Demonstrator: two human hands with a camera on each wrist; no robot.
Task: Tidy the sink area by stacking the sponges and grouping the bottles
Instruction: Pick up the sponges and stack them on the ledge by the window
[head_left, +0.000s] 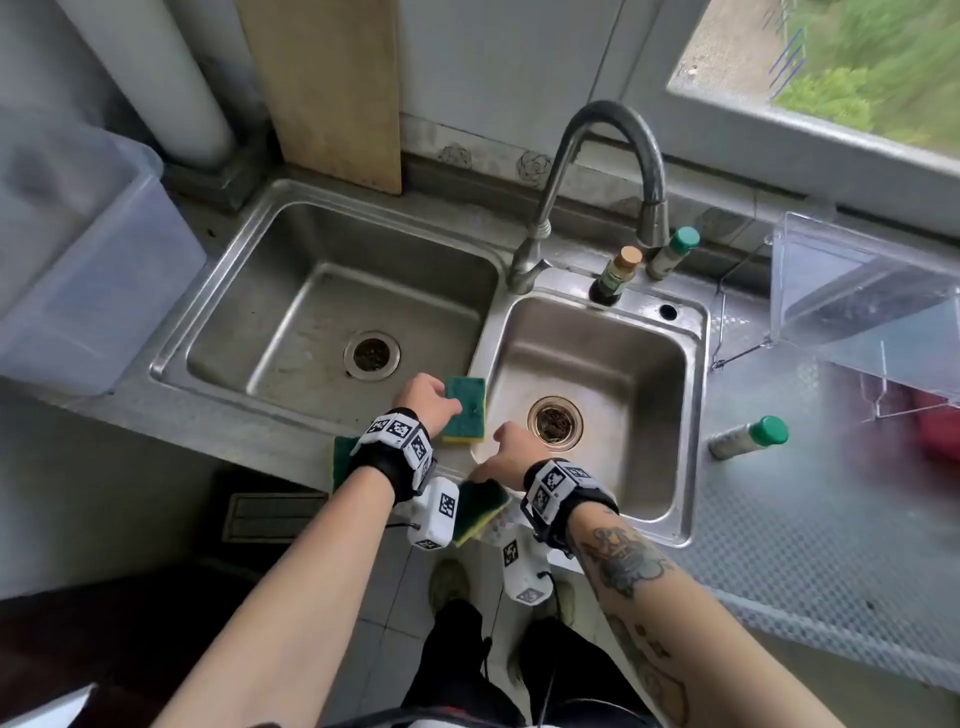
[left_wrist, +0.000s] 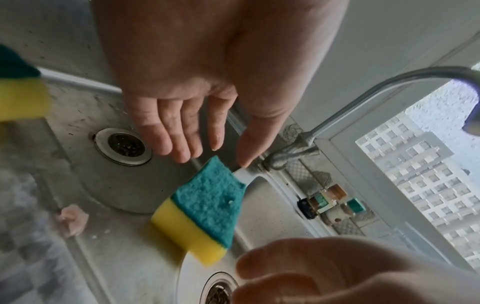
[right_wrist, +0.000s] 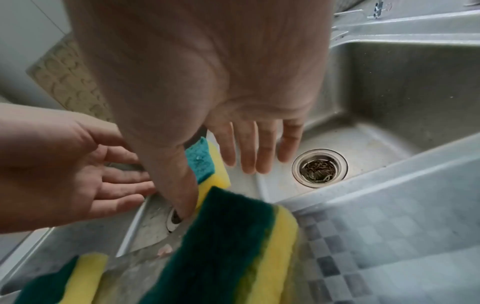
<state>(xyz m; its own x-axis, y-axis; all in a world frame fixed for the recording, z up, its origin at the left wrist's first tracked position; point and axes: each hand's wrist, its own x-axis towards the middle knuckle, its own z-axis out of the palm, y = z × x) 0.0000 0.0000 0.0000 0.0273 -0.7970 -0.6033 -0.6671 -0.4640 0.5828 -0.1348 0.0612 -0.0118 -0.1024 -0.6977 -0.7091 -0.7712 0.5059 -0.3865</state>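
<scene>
A green-and-yellow sponge (head_left: 466, 411) (left_wrist: 207, 205) (right_wrist: 205, 164) lies on the divider between the two basins. My left hand (head_left: 445, 406) (left_wrist: 213, 160) hovers open over its far end, fingers straight. My right hand (head_left: 501, 441) (right_wrist: 218, 189) is open just right of it, above the small basin. A second sponge (head_left: 480, 512) (right_wrist: 233, 246) sits on the front rim between my wrists, a third (head_left: 343, 462) (right_wrist: 64, 281) under my left wrist. Two bottles, brown-capped (head_left: 615, 275) and green-capped (head_left: 672, 252), stand behind the small basin. Another green-capped bottle (head_left: 748, 439) lies on the right counter.
The faucet (head_left: 608, 171) arches over the small basin (head_left: 670, 374). A wooden board (head_left: 332, 93) leans behind the large basin (head_left: 249, 291). A clear bin (head_left: 78, 260) stands at the left, a clear container (head_left: 862, 296) on a wire rack at the right.
</scene>
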